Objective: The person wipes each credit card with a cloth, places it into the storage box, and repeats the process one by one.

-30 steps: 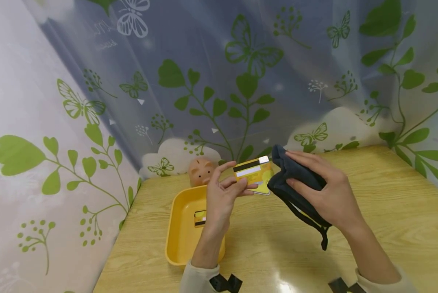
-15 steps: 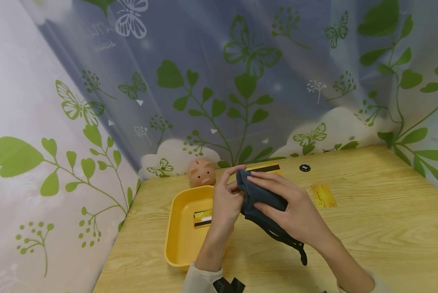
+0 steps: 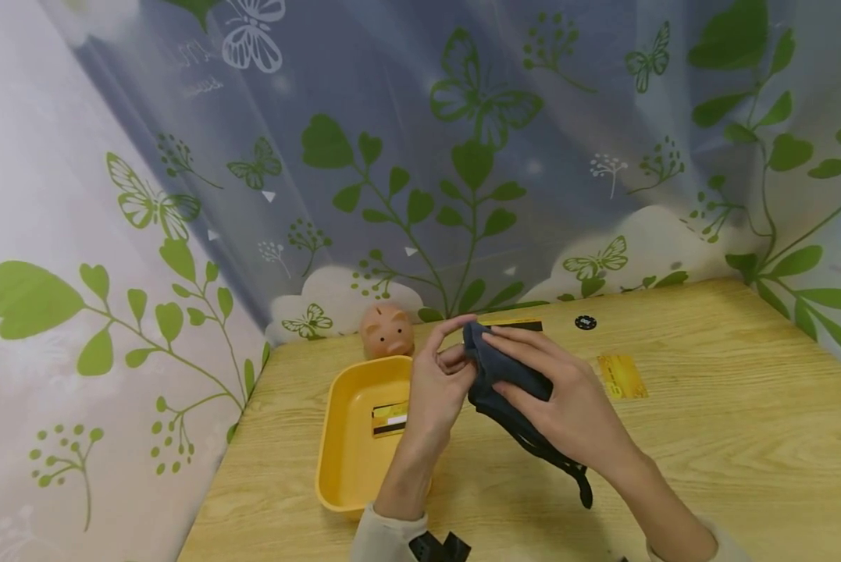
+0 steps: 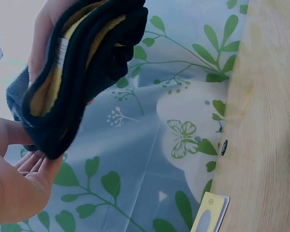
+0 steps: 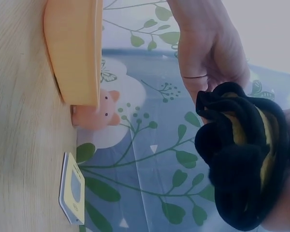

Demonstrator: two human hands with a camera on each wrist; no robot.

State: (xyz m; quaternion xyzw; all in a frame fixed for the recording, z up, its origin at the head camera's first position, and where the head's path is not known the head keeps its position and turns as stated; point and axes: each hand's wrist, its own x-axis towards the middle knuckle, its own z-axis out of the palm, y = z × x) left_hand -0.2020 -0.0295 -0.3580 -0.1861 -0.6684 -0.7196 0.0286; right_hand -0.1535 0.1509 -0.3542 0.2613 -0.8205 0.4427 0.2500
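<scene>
A dark blue soft fabric pouch (image 3: 506,376) with a black cord hangs between my hands above the table. My right hand (image 3: 578,402) grips its body from the right. At its left end, my left hand (image 3: 437,394) pinches the rim between thumb and fingers, with the index finger raised along the top. In the left wrist view, the pouch (image 4: 79,92) shows yellow between its folds, with a small white printed patch; I cannot tell lining from cards there. One yellow bank card (image 3: 389,419) lies in the yellow tray (image 3: 327,453), partly hidden by my left wrist.
A pink piggy bank (image 3: 386,332) stands behind the tray. Behind the pouch lies a yellow card with a black stripe (image 3: 525,325), mostly hidden. To the right are a black poker chip (image 3: 585,322) and a gold card (image 3: 622,375). A patterned curtain (image 3: 406,156) borders the table.
Yellow cards held in my left hand a second ago are out of sight. The pouch and right hand have moved left, meeting the left hand. The last half second shows only a slight shift.
</scene>
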